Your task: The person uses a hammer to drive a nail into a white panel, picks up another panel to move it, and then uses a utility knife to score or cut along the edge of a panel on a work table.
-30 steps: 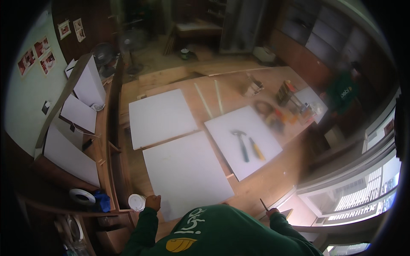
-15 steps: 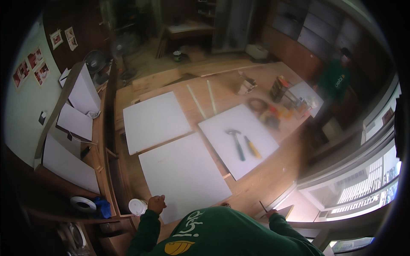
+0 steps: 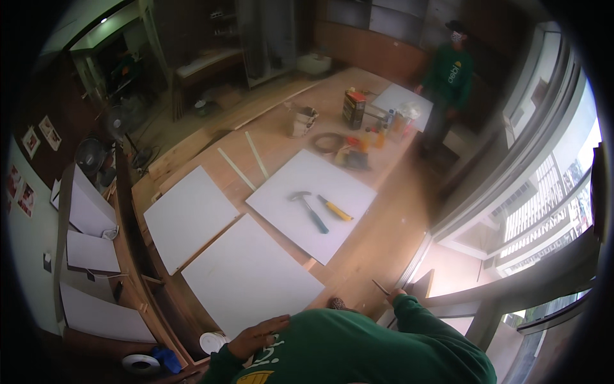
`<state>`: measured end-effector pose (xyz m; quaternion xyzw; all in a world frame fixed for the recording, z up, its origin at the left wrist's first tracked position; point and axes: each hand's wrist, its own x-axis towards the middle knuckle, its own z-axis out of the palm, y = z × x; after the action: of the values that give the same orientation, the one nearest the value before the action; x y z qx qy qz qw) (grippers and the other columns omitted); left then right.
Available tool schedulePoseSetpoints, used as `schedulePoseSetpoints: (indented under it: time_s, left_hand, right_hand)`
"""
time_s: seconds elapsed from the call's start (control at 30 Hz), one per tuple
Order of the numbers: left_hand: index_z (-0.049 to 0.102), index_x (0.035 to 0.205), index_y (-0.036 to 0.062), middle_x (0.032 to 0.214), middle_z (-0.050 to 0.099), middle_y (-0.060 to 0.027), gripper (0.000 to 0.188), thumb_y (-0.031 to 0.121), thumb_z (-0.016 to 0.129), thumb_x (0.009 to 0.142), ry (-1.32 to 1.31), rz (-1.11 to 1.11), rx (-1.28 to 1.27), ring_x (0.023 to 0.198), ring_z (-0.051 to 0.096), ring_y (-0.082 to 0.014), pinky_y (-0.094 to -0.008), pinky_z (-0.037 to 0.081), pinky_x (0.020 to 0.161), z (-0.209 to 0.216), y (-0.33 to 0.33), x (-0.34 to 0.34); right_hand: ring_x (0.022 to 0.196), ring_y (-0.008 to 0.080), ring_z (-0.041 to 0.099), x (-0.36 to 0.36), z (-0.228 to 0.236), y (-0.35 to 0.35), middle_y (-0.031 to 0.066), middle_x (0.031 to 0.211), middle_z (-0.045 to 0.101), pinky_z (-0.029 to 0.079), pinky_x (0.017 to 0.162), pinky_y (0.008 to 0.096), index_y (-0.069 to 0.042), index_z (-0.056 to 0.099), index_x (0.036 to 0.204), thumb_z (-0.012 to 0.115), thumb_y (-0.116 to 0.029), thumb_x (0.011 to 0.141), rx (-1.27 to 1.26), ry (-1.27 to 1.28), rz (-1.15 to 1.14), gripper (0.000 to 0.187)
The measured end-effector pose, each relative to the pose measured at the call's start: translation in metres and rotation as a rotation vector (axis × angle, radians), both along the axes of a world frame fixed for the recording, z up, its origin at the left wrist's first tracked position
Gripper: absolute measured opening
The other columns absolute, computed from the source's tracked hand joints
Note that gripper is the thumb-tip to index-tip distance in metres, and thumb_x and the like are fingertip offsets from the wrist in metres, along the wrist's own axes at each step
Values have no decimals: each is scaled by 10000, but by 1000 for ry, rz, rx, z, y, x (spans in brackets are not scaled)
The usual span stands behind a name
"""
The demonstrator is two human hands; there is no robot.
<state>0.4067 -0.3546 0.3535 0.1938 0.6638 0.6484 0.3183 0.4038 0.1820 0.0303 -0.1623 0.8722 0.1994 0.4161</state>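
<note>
My left hand (image 3: pixel 258 337) lies flat against the front of my green shirt, its fingers stretched and holding nothing. At the lower right, my right hand (image 3: pixel 396 295) is closed on a thin dark stick (image 3: pixel 381 287), which points up and left; its exact kind is too small to tell. In front of me is a white panel (image 3: pixel 252 275) on the wooden table. A second white panel (image 3: pixel 192 217) lies beyond it to the left. On a third white panel (image 3: pixel 275 198) rest a claw hammer (image 3: pixel 311 213) with a green handle and a yellow-handled cutter (image 3: pixel 335 208).
A white tub (image 3: pixel 211 342) stands left of my left hand. Two pale strips (image 3: pixel 236 168), a cut-open container (image 3: pixel 302 121), a box (image 3: pixel 354 109) and several bottles occupy the far table. A person (image 3: pixel 453 70) stands at the far right; windows line the right side.
The view has swung right and tilted. My left hand has moved from beside the tub onto my shirt front. My right hand still holds the thin stick.
</note>
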Motion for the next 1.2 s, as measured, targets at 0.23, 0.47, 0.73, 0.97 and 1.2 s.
schedulePoseSetpoints:
  time_s: [0.23, 0.47, 0.73, 0.97, 1.2]
  left_hand:
    - [606, 1310, 61, 1497, 426, -156, 381, 76, 588, 930, 100, -160, -107, 1362, 429, -306, -383, 372, 1093, 40, 43, -26]
    - [595, 1337, 102, 1483, 431, -168, 456, 20, 652, 891, 42, -51, -443, 1333, 454, -305, -400, 410, 1061, 36, 73, -30]
    - [606, 1280, 88, 1280, 531, -112, 458, 7, 684, 836, 4, -130, -72, 1170, 545, -241, -327, 497, 950, 80, 103, -11]
    - [599, 1262, 66, 1251, 542, -98, 389, 94, 675, 881, -96, -38, -53, 1149, 548, -220, -351, 477, 980, 87, 112, 18]
    - [628, 1251, 95, 1337, 539, -167, 424, 244, 717, 864, 345, -80, -958, 1219, 530, -322, -406, 440, 1024, 33, 105, 26]
  right_hand:
    - [1072, 270, 665, 6, -33, 42, 62, 1116, 713, 554, 844, 400, -114, 697, 1157, 521, -226, 952, -10, -78, -61, 292]
    - [1079, 296, 660, -26, -43, 59, 88, 1150, 700, 544, 882, 404, -127, 692, 1181, 501, -259, 959, -76, -116, -57, 322]
    - [1052, 289, 669, -49, -105, 132, 175, 1106, 694, 535, 897, 413, -78, 713, 1111, 546, -354, 922, -187, 96, -459, 374]
    - [1014, 307, 673, -72, -91, 109, 171, 1018, 711, 519, 917, 406, -53, 724, 1044, 516, -428, 907, -276, 71, -701, 450]
    - [1003, 322, 672, -68, -132, 131, 184, 1022, 705, 522, 904, 418, -59, 722, 1043, 477, -463, 917, -320, -5, -212, 489]
